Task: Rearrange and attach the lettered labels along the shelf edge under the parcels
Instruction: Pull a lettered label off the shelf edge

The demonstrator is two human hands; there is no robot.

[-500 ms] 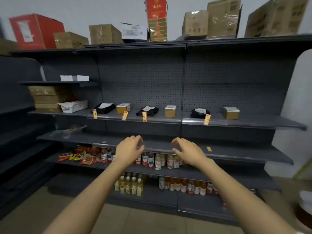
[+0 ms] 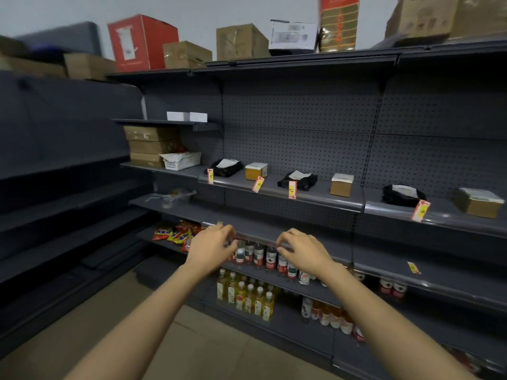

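Note:
Several yellow-and-red lettered labels hang on the grey shelf edge [image 2: 323,202]: label A [image 2: 210,176], label C [image 2: 258,184], label D [image 2: 292,190] and a fourth label [image 2: 420,211] further right. Above them lie black bagged parcels [image 2: 225,167] and small brown boxes [image 2: 341,184]. Another small label [image 2: 413,267] sits on the shelf below. My left hand [image 2: 212,246] and my right hand [image 2: 303,250] hover in front of the lower shelf edge, fingers curled and apart, holding nothing.
Bottles [image 2: 256,253] and snack packets [image 2: 175,233] fill the lower shelves. A white basket [image 2: 181,161] and stacked cartons [image 2: 148,145] sit at the left. Cardboard and red boxes [image 2: 141,42] stand on the top shelf. Dark empty shelving runs along the left.
The view has swung left, so the shelf and labels now sit further right. Both hands stay raised and empty at the lower shelf edge.

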